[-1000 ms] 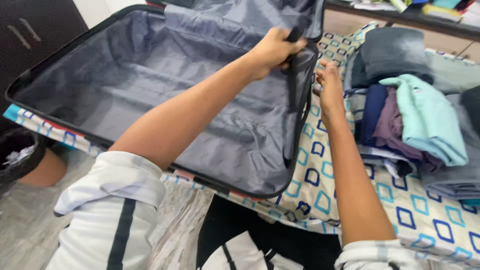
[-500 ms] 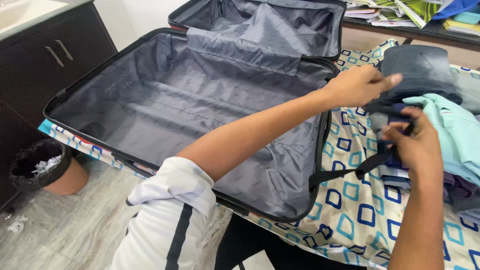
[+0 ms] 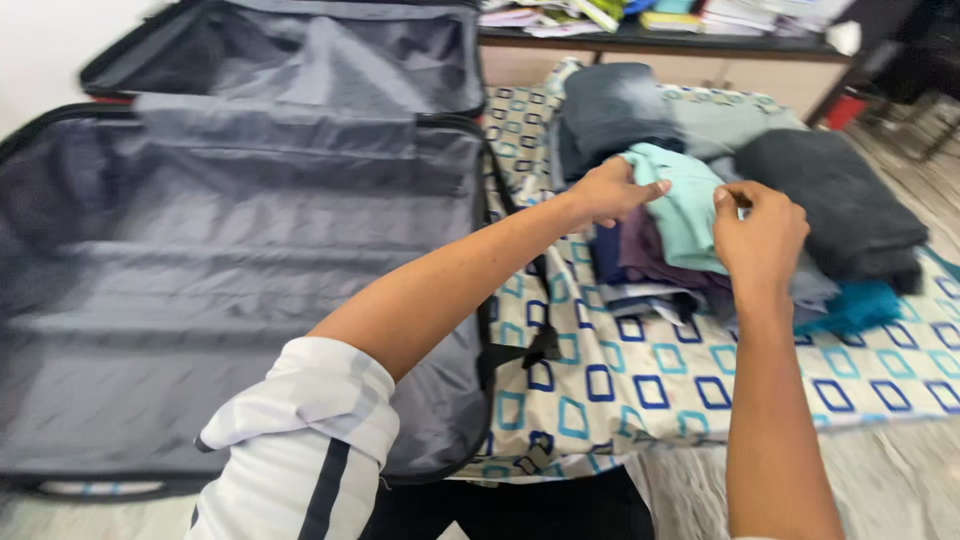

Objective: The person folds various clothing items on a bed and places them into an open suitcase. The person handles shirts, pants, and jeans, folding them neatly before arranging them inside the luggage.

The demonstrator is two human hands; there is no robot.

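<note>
- An open grey-lined suitcase (image 3: 230, 290) is lying flat at the left, taking up most of that side, with its lid half (image 3: 300, 50) propped up behind it; the lining looks bare.
- A black strap (image 3: 520, 350) is trailing out of the suitcase's right edge onto the bedsheet (image 3: 640, 390), which is cream with blue and teal squares.
- The left hand (image 3: 607, 192) is reaching across from the suitcase side, arm stretched out to the right, fingers curled onto the left edge of the mint-green folded garment (image 3: 685, 205) — whether it is pinching the cloth or only resting on it, I cannot tell.
- That mint-green garment is sitting on top of a small stack, over a purple folded piece (image 3: 650, 255) and a navy one (image 3: 605, 252), with its long axis running away from the person and slightly leftward.
- The right hand (image 3: 757, 232) is coming straight up from below, fingers bent with thumb and fingertips closing on the garment's right edge — it looks like a light pinch.
- So the garment is lying between the two hands, both touching it, the suitcase well off to their left.
- Behind are folded grey denim (image 3: 610, 110) and a pale grey-green piece (image 3: 720, 115); to the right, a dark charcoal bundle (image 3: 830, 200) over something teal (image 3: 855, 305).
- Along the back, a dark-topped bench (image 3: 660, 38) is carrying books and papers.
</note>
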